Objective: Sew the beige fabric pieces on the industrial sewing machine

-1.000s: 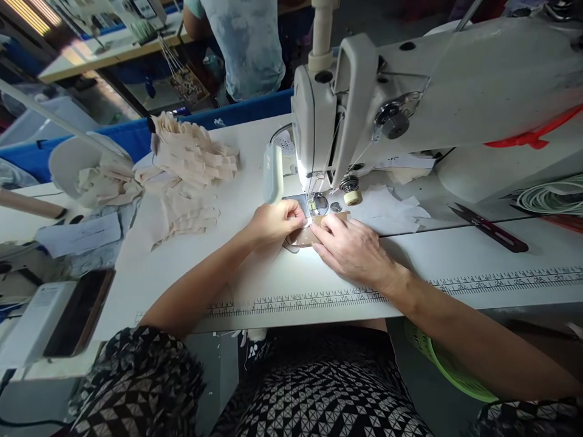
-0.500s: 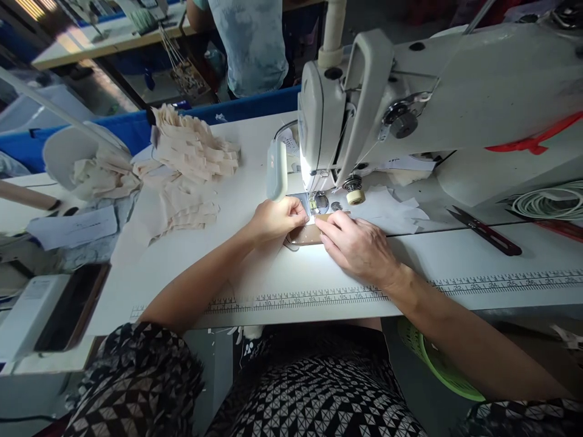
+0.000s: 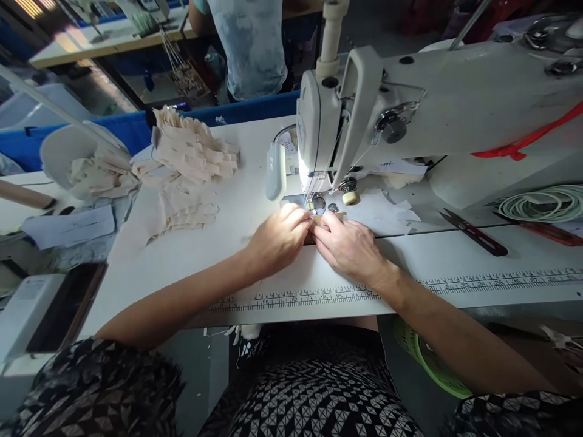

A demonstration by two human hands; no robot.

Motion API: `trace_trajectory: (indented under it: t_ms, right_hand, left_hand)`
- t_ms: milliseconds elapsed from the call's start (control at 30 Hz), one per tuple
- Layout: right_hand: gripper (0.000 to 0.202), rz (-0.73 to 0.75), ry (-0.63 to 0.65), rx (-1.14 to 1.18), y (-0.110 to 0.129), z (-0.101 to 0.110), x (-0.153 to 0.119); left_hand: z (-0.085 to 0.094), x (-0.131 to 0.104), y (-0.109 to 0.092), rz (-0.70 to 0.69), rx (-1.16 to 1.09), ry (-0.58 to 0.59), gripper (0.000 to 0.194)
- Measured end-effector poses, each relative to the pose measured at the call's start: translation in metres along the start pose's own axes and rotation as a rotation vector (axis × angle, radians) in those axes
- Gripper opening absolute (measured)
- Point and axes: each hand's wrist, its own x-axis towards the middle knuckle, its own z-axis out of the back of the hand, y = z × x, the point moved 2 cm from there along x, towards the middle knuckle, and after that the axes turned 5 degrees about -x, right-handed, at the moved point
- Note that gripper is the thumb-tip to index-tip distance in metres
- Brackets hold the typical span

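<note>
A white sewing machine (image 3: pixel 314 121) stands over the table, its presser foot (image 3: pixel 311 205) lit by a lamp. Just in front of the foot, my left hand (image 3: pixel 280 240) is closed, thumb and fingers pinched on a small fabric piece whose edges are mostly covered. Close against it, my right hand (image 3: pixel 348 247) bends its fingers down on the same piece. A bit of brown material (image 3: pixel 310 238) shows between the two hands. By the right fingertips a tan edge (image 3: pixel 340 216) peeks out.
Cream fabric pieces (image 3: pixel 195 145) are heaped at left. Dark-handled thread snips (image 3: pixel 476 233) and a pale cord coil (image 3: pixel 542 201) lie right. A printed ruler (image 3: pixel 319 295) runs along the front edge. A phone (image 3: pixel 66 309) lies far left; a green basket (image 3: pixel 428 364) stands below. Another person (image 3: pixel 250 48) is beyond.
My left hand has turned over and moved in toward my right hand, covering most of the brown material seen before. My right hand has shifted slightly left; the whole view has shifted a little.
</note>
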Motion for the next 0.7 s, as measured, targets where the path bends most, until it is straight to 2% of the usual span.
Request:
trace_trajectory:
  t_ms: [67, 200, 300, 433, 700]
  right_hand:
    - [0.039, -0.002, -0.008, 0.005, 0.0, 0.0, 0.0]
    - [0.041, 0.012, -0.023, 0.011, 0.001, 0.0, 0.0]
    - [0.043, 0.014, -0.046, 0.032, 0.001, 0.004, 0.001]
    - [0.043, -0.092, -0.099, 0.084, -0.007, 0.007, 0.003]
    - [0.039, -0.189, -0.118, 0.098, -0.025, -0.005, 0.002]
  left_hand:
    - [-0.005, -0.011, -0.006, -0.075, 0.04, 0.014, 0.038]
    - [-0.014, -0.022, -0.004, -0.118, 0.11, 0.032, 0.041]
    - [-0.015, -0.02, -0.002, -0.17, 0.151, 0.032, 0.041]
    - [-0.014, -0.014, 0.005, -0.155, 0.135, 0.031, 0.04]
    - [-0.024, -0.005, 0.023, -0.139, 0.056, 0.005, 0.037]
